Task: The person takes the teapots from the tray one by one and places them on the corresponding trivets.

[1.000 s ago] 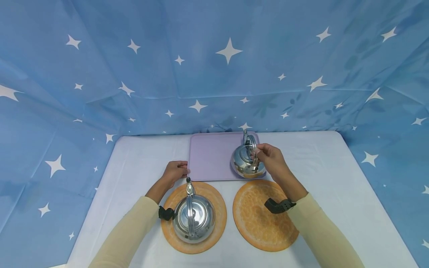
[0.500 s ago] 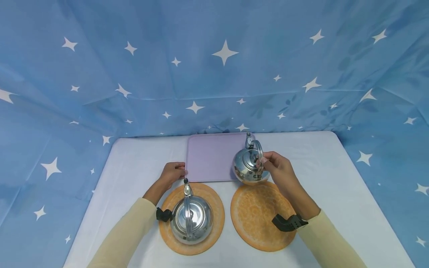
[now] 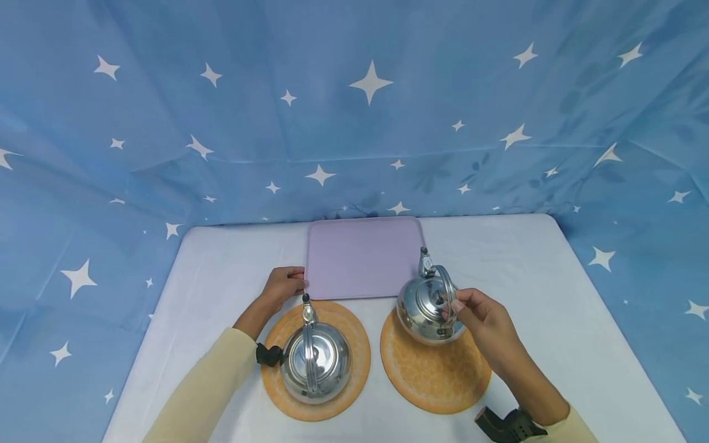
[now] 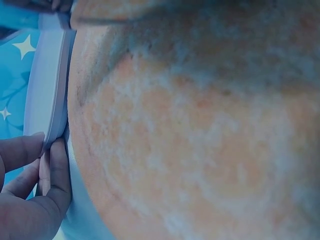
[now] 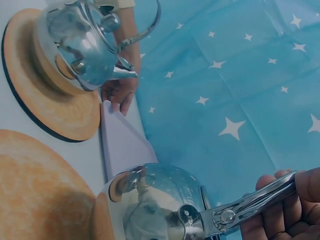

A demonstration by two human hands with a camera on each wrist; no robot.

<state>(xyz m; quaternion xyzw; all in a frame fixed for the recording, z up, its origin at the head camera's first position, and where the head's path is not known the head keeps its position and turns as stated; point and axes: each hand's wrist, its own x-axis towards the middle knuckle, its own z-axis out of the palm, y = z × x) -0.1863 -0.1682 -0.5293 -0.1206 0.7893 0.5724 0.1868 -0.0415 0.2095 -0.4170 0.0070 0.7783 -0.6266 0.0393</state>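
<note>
My right hand [image 3: 490,320] grips the upright handle of a shiny steel kettle [image 3: 423,311], which overlaps the far part of the right orange round placemat [image 3: 437,381]. Its spout points to the back. In the right wrist view, fingers [image 5: 275,220] curl round the metal handle. My left hand [image 3: 282,288] pinches the left edge of a lilac tray [image 3: 360,258] near its front corner; thumb and fingers also show on that rim in the left wrist view. A second steel kettle [image 3: 318,363] stands on the left orange placemat [image 3: 360,344], beneath the left wrist, its handle up.
A white-covered table [image 3: 515,264] carries everything. Behind it hangs a blue cloth [image 3: 249,123] with white stars. The second kettle's black-tipped spout [image 3: 308,311] rises close to the left hand.
The right hand has carried its kettle from the right part of the tray toward the front right, over the right placemat. The left hand stays at the tray's edge.
</note>
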